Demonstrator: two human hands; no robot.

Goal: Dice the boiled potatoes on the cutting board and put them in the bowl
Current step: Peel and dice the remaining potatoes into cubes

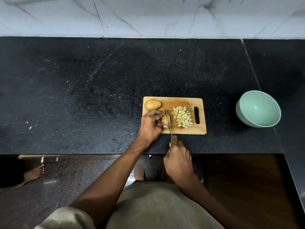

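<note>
Yellow-skinned potato piece [164,119] sits on the wooden cutting board [181,103], gripped by the left hand's [151,125] curled fingers. The right hand [179,160] is wrapped round the knife [168,122], its blade against the piece. Diced cubes [182,116] and a whole potato [153,104] lie alongside; the green bowl [258,108] stands well apart on the black counter [82,96].

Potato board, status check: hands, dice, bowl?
Left hand holds potato piece; right hand grips knife. Diced pile on board. Bowl empty.
</note>
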